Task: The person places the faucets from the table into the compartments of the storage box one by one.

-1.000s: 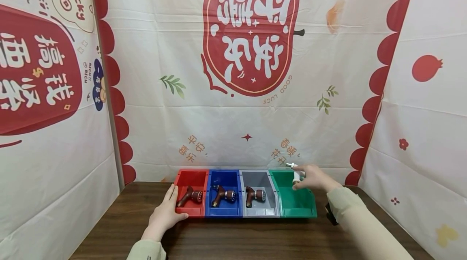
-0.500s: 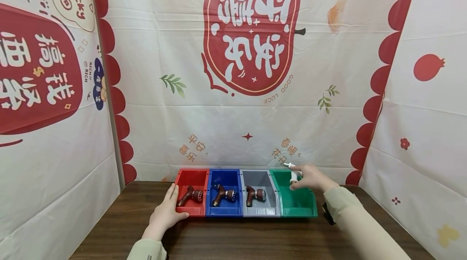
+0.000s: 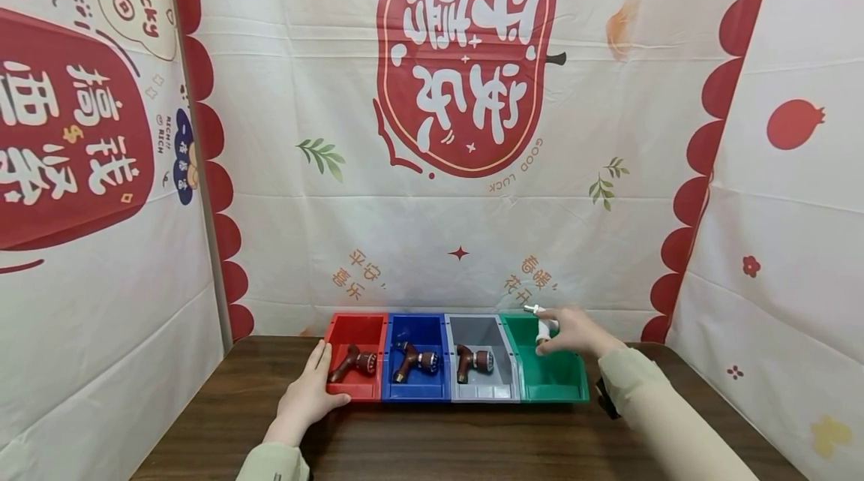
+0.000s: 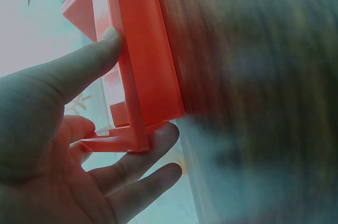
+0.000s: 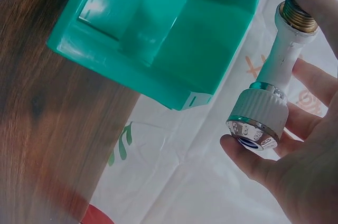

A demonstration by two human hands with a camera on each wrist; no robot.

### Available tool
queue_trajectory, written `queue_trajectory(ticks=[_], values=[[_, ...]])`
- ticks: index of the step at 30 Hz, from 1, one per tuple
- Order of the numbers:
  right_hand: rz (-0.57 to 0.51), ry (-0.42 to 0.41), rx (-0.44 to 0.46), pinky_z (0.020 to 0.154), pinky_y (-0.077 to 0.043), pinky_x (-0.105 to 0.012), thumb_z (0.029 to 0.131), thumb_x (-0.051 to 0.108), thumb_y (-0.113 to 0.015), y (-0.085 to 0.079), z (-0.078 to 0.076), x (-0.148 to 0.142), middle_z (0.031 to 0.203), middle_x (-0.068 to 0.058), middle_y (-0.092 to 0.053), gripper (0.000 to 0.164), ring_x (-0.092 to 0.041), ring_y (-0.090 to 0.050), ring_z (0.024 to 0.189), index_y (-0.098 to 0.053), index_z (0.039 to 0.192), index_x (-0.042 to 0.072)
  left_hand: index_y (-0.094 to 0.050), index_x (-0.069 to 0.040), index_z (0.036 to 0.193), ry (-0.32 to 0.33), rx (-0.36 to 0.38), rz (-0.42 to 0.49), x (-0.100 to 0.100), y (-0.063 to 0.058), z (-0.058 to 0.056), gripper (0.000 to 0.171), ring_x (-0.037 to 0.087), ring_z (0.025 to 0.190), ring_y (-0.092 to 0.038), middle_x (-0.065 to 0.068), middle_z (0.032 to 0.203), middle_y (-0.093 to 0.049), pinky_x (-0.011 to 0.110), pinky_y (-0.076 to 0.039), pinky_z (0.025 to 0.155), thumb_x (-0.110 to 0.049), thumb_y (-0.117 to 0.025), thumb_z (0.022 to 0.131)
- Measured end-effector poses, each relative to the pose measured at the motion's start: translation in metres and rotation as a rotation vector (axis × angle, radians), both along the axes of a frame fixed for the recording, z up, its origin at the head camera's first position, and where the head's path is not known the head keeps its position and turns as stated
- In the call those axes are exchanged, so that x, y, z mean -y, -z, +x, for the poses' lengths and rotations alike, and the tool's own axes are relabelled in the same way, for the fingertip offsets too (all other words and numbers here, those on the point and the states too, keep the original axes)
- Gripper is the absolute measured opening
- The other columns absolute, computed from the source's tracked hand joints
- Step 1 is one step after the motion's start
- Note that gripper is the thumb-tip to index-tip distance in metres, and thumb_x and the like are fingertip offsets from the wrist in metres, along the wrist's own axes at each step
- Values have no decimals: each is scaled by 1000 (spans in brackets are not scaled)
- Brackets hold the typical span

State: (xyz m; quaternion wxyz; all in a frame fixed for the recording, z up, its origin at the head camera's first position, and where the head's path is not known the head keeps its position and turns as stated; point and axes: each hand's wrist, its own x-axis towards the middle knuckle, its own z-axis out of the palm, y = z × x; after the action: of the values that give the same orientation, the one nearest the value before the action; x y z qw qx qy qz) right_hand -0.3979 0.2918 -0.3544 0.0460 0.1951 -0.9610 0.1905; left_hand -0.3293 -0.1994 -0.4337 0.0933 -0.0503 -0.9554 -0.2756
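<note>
My right hand (image 3: 577,331) holds a white faucet (image 3: 543,325) over the back of the green bin (image 3: 553,376). In the right wrist view, the faucet (image 5: 264,97) lies between thumb and fingers. Its brass thread touches one digit and its ribbed knob with chrome cap rests against another. My left hand (image 3: 307,395) rests along the outer side of the red bin (image 3: 358,391), fingers extended, thumb at the front edge. In the left wrist view, the thumb lies on the red bin's rim (image 4: 124,76) and the other fingers are about its corner.
Brown faucets lie in the red bin, blue bin (image 3: 418,391) and grey bin (image 3: 482,392), one in each: left (image 3: 354,364), middle (image 3: 415,361), right (image 3: 474,362). The joined bins stand on a wooden table (image 3: 432,440). A printed cloth (image 3: 405,226) hangs close behind.
The white faucet and my right hand have shifted slightly left over the green bin. My left hand stays by the red bin.
</note>
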Motion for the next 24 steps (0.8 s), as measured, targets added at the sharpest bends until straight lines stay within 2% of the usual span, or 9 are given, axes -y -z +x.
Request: queue_trajectory(ticks=[12, 24], values=[[-46, 4, 17, 90, -46, -58, 72, 26, -86, 2, 2, 6, 133, -26, -53, 76, -47, -47, 122, -54, 134, -3, -28, 1, 151, 2, 0, 1, 0, 1, -1, 102, 49, 111, -54, 17, 158, -19, 63, -47, 80, -31, -85, 72], [-61, 16, 26, 93, -44, -59, 69, 29, -87, 9, 1, 7, 134, -24, -54, 78, -45, -46, 124, -55, 134, -2, -28, 0, 151, 1, 0, 3, 0, 1, -1, 103, 49, 112, -53, 17, 158, -19, 64, -47, 80, -31, -85, 72]])
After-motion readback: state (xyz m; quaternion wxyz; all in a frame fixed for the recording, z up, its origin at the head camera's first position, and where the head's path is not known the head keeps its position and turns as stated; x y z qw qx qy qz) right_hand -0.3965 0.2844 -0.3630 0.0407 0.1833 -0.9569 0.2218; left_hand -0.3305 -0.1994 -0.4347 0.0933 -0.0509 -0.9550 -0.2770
